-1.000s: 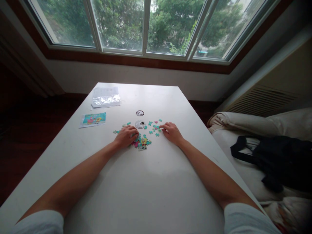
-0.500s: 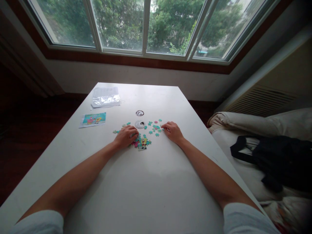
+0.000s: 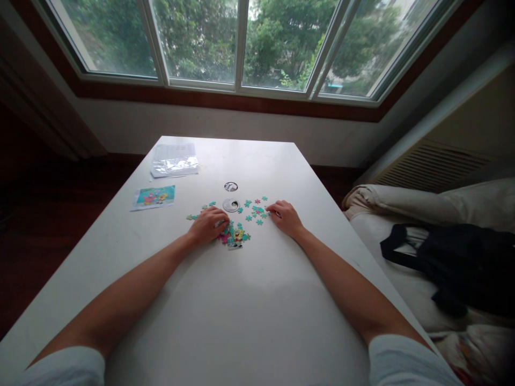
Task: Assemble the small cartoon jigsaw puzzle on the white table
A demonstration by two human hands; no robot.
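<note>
Jigsaw puzzle pieces lie on the white table [image 3: 249, 311], partly joined into a small cartoon patch [image 3: 237, 236] with a yellow figure. Over the left edge of that patch, my left hand [image 3: 208, 224] rests with its fingers bent and closed on it; they cover part of the patch. My right hand [image 3: 285, 215] lies farther right, fingers curled together, fingertips beside the loose turquoise pieces [image 3: 257, 211]. Whether a piece is between those fingertips is too small to tell. A few more pieces [image 3: 209, 205] lie just beyond my left hand.
Two round discs [image 3: 230, 205] sit beyond the patch. To the left lies a cartoon picture sheet [image 3: 154, 198], with a clear plastic bag [image 3: 176, 160] and papers behind it. Right of the table, dark clothing [image 3: 462, 262] lies on a pale sofa [image 3: 366, 214].
The joined patch has shifted and turned very slightly under my left hand. My right hand and the loose pieces look the same.
</note>
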